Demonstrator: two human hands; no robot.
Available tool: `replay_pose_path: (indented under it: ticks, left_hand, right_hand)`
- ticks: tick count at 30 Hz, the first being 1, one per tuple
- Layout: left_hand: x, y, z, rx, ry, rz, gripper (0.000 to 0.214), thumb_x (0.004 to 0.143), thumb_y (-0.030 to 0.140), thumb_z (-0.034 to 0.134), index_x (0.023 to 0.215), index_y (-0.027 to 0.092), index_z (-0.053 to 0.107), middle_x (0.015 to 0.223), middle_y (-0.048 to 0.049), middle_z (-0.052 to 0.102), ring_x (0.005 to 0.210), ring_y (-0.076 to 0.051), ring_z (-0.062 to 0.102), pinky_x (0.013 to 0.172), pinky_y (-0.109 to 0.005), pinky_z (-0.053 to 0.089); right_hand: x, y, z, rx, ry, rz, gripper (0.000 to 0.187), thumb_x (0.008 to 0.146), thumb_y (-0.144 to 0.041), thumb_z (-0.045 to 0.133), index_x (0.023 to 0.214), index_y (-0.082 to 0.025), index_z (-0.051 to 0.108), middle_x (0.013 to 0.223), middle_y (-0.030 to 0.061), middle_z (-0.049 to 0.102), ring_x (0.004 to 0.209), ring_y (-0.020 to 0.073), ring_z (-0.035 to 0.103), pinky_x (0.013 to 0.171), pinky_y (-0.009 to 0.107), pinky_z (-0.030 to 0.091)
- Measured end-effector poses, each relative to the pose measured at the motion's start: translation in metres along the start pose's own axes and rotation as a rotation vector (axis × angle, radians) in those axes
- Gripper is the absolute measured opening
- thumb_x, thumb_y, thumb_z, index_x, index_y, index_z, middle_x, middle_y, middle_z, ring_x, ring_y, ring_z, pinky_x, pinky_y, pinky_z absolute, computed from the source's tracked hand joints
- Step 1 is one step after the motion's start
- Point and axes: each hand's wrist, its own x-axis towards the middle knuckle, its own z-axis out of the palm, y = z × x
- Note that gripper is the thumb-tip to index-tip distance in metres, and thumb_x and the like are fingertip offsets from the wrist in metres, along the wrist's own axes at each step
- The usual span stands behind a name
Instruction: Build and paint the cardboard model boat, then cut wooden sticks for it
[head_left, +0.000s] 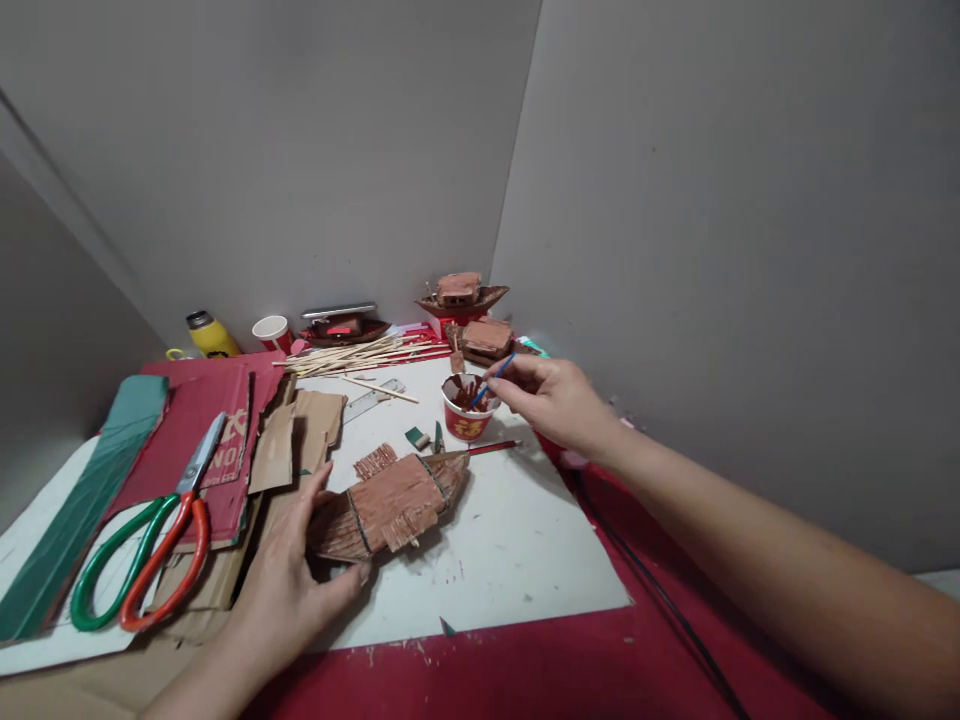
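In my right hand (551,400) is a thin blue paintbrush (499,375), pinched between thumb and fingers. Its lower end dips into a red and white paper cup (466,425) smeared inside with brown paint. My left hand (289,575) curves around the left end of a brown cardboard model boat (397,495), thumb on the near side and a finger on the far side. Ridged flaps stick out from both sides of the boat's flat roof. Behind the boat's right end lies a red and black pencil (491,447), close to small green scraps (420,437).
Large scissors (176,520) with green and red handles lie on cardboard pieces (274,445) at left. Thin wooden sticks (352,355), a ruler (371,398) and more model boats (461,290) are at the back, near a yellow bottle (211,335). A black cable (660,590) runs at right.
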Motion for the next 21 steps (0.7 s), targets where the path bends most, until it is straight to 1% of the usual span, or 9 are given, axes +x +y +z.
replay_pose_path:
  ticks: [2, 4, 6, 9, 10, 11, 14, 17, 21]
  left_hand:
    - [-0.001, 0.003, -0.004, -0.029, -0.003, -0.047, 0.087, 0.074, 0.038, 0.07, 0.146, 0.03, 0.023, 0.128, -0.0117, 0.056, 0.118, -0.03, 0.055, 0.103, -0.047, 0.038]
    - [-0.003, 0.005, -0.011, -0.075, -0.002, -0.106, 0.088, 0.072, 0.036, 0.071, 0.145, 0.03, 0.023, 0.127, -0.0113, 0.057, 0.118, -0.03, 0.055, 0.103, -0.046, 0.039]
    - [-0.006, 0.007, -0.02, -0.141, -0.006, -0.144, 0.088, 0.071, 0.037, 0.073, 0.144, 0.031, 0.025, 0.128, -0.0112, 0.057, 0.122, -0.03, 0.053, 0.105, -0.046, 0.037]
    - [-0.008, 0.009, -0.035, -0.278, -0.035, -0.168, 0.088, 0.068, 0.04, 0.075, 0.143, 0.033, 0.029, 0.13, -0.0113, 0.057, 0.128, -0.031, 0.047, 0.107, -0.046, 0.034]
    - [-0.009, 0.01, -0.04, -0.333, -0.047, -0.171, 0.088, 0.067, 0.042, 0.075, 0.143, 0.033, 0.031, 0.131, -0.0115, 0.057, 0.129, -0.032, 0.046, 0.107, -0.046, 0.035]
    - [-0.009, 0.011, -0.044, -0.39, -0.066, -0.167, 0.088, 0.066, 0.043, 0.076, 0.142, 0.033, 0.033, 0.131, -0.012, 0.057, 0.13, -0.034, 0.045, 0.105, -0.046, 0.037]
    - [-0.008, 0.014, -0.054, -0.515, -0.13, -0.154, 0.09, 0.064, 0.045, 0.076, 0.143, 0.034, 0.035, 0.134, -0.0118, 0.056, 0.13, -0.036, 0.045, 0.1, -0.046, 0.043]
    - [-0.007, 0.021, -0.059, -0.613, -0.185, -0.144, 0.088, 0.064, 0.045, 0.077, 0.142, 0.035, 0.037, 0.136, -0.0099, 0.056, 0.129, -0.035, 0.046, 0.1, -0.045, 0.044]
    - [-0.008, 0.036, -0.061, -0.726, -0.152, -0.183, 0.086, 0.058, 0.048, 0.081, 0.135, 0.033, 0.048, 0.134, -0.0095, 0.058, 0.126, -0.035, 0.05, 0.096, -0.041, 0.047]
  right_hand:
    - [-0.003, 0.0, -0.003, -0.031, -0.022, 0.009, 0.025, 0.082, -0.035, 0.057, 0.093, -0.015, 0.068, 0.071, 0.0023, 0.066, 0.061, 0.0148, 0.056, 0.058, 0.027, 0.043]
    - [-0.008, -0.002, -0.01, -0.069, -0.014, 0.017, 0.035, 0.08, -0.036, 0.061, 0.107, -0.015, 0.065, 0.077, 0.004, 0.067, 0.06, 0.0152, 0.055, 0.058, 0.028, 0.043]
    - [-0.017, -0.007, -0.02, -0.097, 0.032, 0.023, 0.042, 0.079, -0.036, 0.063, 0.116, -0.016, 0.061, 0.084, 0.0057, 0.068, 0.061, 0.0151, 0.055, 0.059, 0.029, 0.044]
    - [-0.035, -0.023, -0.035, -0.005, 0.143, 0.063, 0.039, 0.082, -0.037, 0.061, 0.116, -0.02, 0.059, 0.09, 0.0074, 0.066, 0.07, 0.0167, 0.058, 0.06, 0.028, 0.048]
    - [-0.041, -0.029, -0.038, 0.085, 0.116, 0.081, 0.038, 0.082, -0.038, 0.061, 0.116, -0.021, 0.059, 0.095, 0.0084, 0.066, 0.075, 0.0175, 0.059, 0.062, 0.028, 0.05]
    - [-0.046, -0.036, -0.04, 0.185, 0.049, 0.1, 0.041, 0.083, -0.039, 0.062, 0.119, -0.022, 0.056, 0.101, 0.0095, 0.065, 0.078, 0.0178, 0.06, 0.064, 0.029, 0.051]
    - [-0.06, -0.056, -0.041, 0.36, -0.164, 0.102, 0.057, 0.079, -0.036, 0.066, 0.132, -0.027, 0.045, 0.119, 0.0118, 0.058, 0.081, 0.0171, 0.061, 0.064, 0.029, 0.054]
    - [-0.066, -0.071, -0.038, 0.43, -0.259, 0.087, 0.067, 0.077, -0.029, 0.067, 0.138, -0.029, 0.038, 0.127, 0.0127, 0.053, 0.085, 0.0166, 0.061, 0.065, 0.028, 0.055]
    - [-0.065, -0.082, -0.032, 0.616, -0.402, 0.117, 0.074, 0.073, -0.027, 0.071, 0.138, -0.031, 0.036, 0.134, 0.0117, 0.047, 0.092, 0.0173, 0.062, 0.063, 0.025, 0.054]
